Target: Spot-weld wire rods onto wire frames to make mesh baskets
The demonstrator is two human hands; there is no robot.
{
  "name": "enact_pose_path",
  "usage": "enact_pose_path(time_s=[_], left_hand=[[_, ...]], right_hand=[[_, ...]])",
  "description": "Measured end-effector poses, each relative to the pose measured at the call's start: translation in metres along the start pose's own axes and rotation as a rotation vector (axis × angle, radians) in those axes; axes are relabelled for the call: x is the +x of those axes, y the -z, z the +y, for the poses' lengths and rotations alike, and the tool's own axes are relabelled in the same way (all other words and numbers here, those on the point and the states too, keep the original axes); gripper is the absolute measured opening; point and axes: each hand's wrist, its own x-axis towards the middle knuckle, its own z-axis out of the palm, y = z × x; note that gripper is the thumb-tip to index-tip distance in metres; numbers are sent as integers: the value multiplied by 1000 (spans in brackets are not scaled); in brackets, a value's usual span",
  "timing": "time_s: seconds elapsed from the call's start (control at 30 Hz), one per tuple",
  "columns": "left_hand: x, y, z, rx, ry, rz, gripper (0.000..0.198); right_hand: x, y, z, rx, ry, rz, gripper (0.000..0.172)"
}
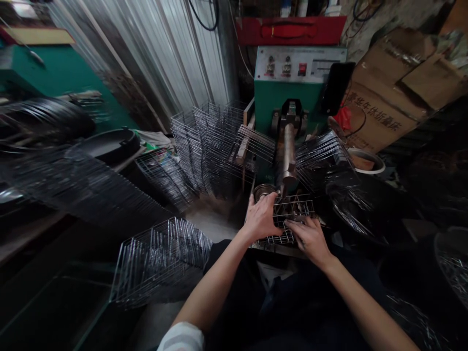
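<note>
The green machine fills the upper centre of the frame, its steel shaft pointing down toward me. Stacked wire grids stand to its left, with another pile at the lower left. Just below the shaft's tip, at the centre, lies the small wire rack. My left hand curls its fingers over the rack's left side, gripping it. My right hand rests on its near right corner, fingers spread flat and unclenched.

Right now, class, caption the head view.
Left hand and right hand rest on a wire rack before a green machine.
</note>
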Motion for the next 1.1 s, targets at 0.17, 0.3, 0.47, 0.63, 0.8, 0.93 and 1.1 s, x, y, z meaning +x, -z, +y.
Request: enact_pose_path(time_s=[0.17,0.3,0.47,0.63,0.8,0.93,1.1], left_hand=[[13,2,-2,10,9,11,103],[21,1,-4,14,16,3,101],[25,0,-7,8,22,-27,97],[42,6,-14,10,38,-47,106],[58,8,-20,63,54,-69,107],[67,9,-26,87,39,-84,111],[87,15,-33,120,47,-115,113]], right_hand=[[11,-1,8,-5,-6,33,31],[16,-3,13,-23,7,39,33],[18,-4,12,-22,-28,39,31],[34,-5,8,-185,-181,38,18],[47,-10,13,-245,-275,78,12],[51,-13,19,-261,-289,92,16],[66,-13,33,-235,-280,71,13]])
